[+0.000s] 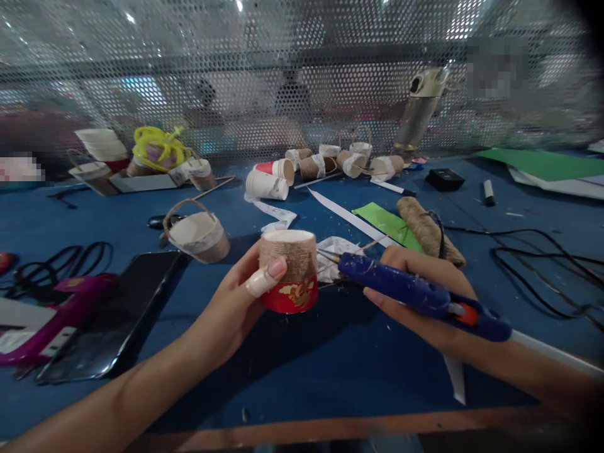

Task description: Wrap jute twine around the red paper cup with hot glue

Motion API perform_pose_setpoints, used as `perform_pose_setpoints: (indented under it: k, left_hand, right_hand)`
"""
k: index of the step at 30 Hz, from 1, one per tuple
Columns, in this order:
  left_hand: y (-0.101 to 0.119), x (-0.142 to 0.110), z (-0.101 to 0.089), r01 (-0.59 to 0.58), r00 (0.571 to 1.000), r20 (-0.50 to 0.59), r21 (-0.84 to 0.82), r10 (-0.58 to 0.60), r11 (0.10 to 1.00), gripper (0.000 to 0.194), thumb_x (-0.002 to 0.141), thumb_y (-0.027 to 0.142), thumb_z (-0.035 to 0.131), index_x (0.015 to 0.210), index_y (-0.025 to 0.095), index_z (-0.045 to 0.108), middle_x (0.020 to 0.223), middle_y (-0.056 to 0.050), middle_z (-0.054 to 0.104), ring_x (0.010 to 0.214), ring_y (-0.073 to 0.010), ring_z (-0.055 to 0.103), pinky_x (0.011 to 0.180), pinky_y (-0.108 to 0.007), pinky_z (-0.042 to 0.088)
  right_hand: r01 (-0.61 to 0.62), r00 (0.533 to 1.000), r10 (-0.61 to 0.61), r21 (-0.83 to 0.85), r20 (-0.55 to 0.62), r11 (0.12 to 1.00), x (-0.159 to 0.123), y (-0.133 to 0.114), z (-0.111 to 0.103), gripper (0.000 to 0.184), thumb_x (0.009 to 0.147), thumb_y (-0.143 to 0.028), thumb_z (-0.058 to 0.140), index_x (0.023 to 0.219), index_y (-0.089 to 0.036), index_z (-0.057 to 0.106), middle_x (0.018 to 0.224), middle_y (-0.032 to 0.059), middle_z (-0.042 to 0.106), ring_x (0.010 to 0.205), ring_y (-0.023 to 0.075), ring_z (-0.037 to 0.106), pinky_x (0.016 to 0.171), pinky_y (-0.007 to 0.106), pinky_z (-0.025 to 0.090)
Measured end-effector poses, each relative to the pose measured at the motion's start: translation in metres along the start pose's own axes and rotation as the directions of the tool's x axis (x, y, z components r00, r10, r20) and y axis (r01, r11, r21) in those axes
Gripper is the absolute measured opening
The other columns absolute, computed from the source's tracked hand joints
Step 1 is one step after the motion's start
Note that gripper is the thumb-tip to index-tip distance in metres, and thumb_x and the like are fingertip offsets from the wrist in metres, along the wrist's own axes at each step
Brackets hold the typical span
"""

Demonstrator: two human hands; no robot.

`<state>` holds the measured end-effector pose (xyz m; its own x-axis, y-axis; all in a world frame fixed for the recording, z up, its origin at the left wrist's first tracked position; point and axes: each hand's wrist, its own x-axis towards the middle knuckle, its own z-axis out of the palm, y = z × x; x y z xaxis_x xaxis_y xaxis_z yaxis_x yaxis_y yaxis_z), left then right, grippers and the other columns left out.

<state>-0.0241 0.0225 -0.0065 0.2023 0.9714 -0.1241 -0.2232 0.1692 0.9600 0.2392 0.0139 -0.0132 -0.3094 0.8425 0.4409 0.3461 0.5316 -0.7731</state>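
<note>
On the remote feed I had the left hand (pixel 245 292) closed around a round paper cup (pixel 285 301), its upper wall ribbed with coarse brown twine (pixel 299 255), its lower band red with a gold printed figure. The right hand (pixel 419 263) gripped a blue plastic glue gun (pixel 396 275), metal nozzle at the cup's side; whether they touched I couldn't tell. Beyond the right hand lay a fibrous twine spool (pixel 425 226); beyond the left, a white-trimmed basket (pixel 202 239) with a looped handle.
</note>
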Motion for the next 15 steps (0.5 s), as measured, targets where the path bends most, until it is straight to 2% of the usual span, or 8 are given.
perform_pose_setpoints:
  k: [9, 15]
  left_hand:
    - [0.0011, -0.0013, -0.0018, -0.088, 0.993, -0.078, -0.046, 0.084, 0.995, 0.056, 0.072, 0.054, 0.085, 0.120, 0.029, 0.071, 0.133, -0.008, 0.073, 0.126, -0.0380, 0.065, 0.102, -0.046, 0.058]
    - [0.0001, -0.0037, -0.0044, -0.126, 0.991, -0.042, -0.044, 0.124, 0.991, 0.057, 0.072, 0.053, 0.086, 0.122, 0.030, 0.071, 0.134, -0.008, 0.072, 0.129, -0.0393, 0.062, 0.103, -0.048, 0.057]
  right_hand:
    - [-0.023, 0.997, 0.024, -0.021, 0.076, 1.000, -0.0001, 0.0014, -0.0031, 0.025, 0.084, -0.016, 0.068, 0.071, -0.023, 0.048, 0.068, -0.0040, 0.052, 0.059, 0.0130, 0.048, 0.055, 0.030, 0.035]
    - [-0.028, 0.993, 0.028, -0.010, 0.111, 1.000, -0.0009, 0.0014, -0.0038, 0.025, 0.082, -0.016, 0.068, 0.072, -0.024, 0.046, 0.068, -0.0040, 0.053, 0.058, 0.0130, 0.047, 0.055, 0.031, 0.033]
